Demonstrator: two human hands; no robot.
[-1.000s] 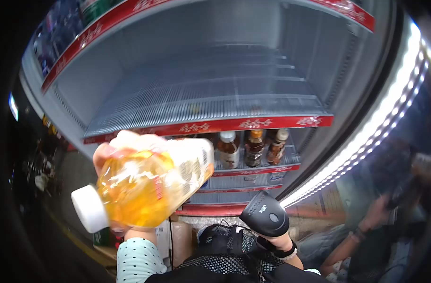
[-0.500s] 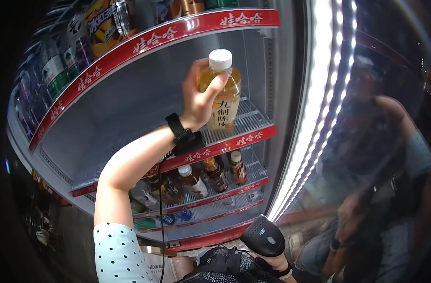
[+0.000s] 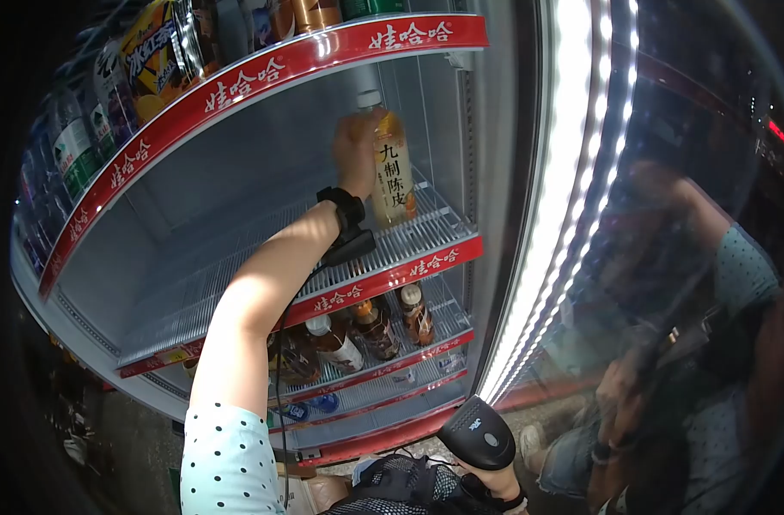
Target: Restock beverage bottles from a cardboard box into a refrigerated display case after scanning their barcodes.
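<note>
My left hand (image 3: 355, 154), a little blurred, grips the upper left side of a drink bottle (image 3: 392, 176) with a white cap, yellow drink and a cream label with large dark characters. The bottle is upright over the right part of the wire shelf (image 3: 263, 249) inside the fridge, its base right at the wires. A black strap with a small device sits on my left wrist. Low in view, my right hand (image 3: 498, 481) is closed round a black barcode scanner (image 3: 480, 435); its fingers are mostly hidden beneath the scanner head.
Above is a red-edged shelf (image 3: 246, 90) packed with bottles. Lower shelves hold several dark drink bottles (image 3: 336, 343). A bright light strip (image 3: 564, 197) runs down the right side beside the reflecting glass door (image 3: 667, 283). A black cable (image 3: 280, 386) hangs below my left wrist.
My left hand has carried the bottle deeper into the fridge, away from me, down onto or close over the shelf. The scanner stays in my right hand, and the view has shifted slightly.
</note>
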